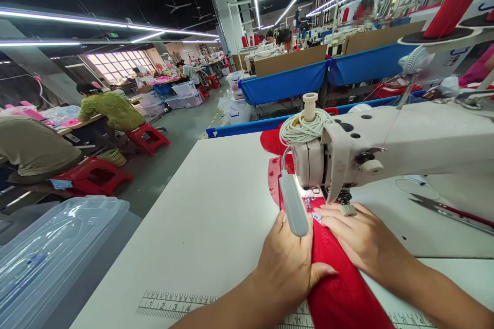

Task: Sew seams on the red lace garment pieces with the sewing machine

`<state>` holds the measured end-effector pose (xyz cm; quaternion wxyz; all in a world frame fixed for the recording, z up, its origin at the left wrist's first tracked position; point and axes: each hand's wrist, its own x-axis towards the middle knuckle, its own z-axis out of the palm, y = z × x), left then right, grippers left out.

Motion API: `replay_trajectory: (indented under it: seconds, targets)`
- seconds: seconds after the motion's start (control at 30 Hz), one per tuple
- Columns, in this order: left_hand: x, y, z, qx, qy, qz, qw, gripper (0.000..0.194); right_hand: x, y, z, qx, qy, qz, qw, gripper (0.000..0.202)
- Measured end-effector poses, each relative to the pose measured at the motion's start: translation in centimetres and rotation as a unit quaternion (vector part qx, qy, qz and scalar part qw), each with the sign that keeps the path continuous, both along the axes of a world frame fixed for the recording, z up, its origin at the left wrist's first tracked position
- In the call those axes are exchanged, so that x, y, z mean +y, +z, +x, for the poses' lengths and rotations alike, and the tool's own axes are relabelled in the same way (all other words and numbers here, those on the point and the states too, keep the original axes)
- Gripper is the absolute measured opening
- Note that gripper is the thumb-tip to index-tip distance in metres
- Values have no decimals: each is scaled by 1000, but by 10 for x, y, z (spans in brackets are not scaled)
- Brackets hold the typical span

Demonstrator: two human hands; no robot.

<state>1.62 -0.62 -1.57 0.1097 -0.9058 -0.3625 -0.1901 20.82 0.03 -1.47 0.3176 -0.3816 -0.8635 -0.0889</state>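
Note:
Red fabric (335,267) runs in a long strip from the near table edge up under the head of a white sewing machine (405,139). My left hand (287,257) holds the strip's left side, its thumb across the top; a grey lamp (295,205) hides part of its fingers. From the right, my right hand (357,231) pinches the fabric near the presser foot (307,202), fingers close together and thumb out of sight. A small white label (317,217) lies at its fingertips. Sheer red patterned cloth (274,180) spreads beyond the lamp.
Dark scissors (443,208) lie right of the machine. A printed ruler (173,304) crosses the near side of the white table (193,216). A lidded clear plastic box (57,247) stands at left. Red thread (459,2) is at upper right. Several people sit farther off.

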Motion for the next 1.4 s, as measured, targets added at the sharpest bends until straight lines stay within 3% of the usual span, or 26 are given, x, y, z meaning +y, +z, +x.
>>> replay_trajectory:
  seconds: [0.13,0.3,0.73,1.4]
  targets:
    - [-5,0,-4,66,12,-9,998,71,0,1,1,-5,8,-11,1000,38]
    - [-6,10,-5,78,6,-51,996,58,1,2,2,-3,23,-22,1000,34]
    - [-2,-3,-5,91,13,-54,994,65,1,-1,4,-15,16,-60,998,40]
    - [9,3,-11,47,13,-52,997,53,9,-4,5,-2,8,-64,998,33]
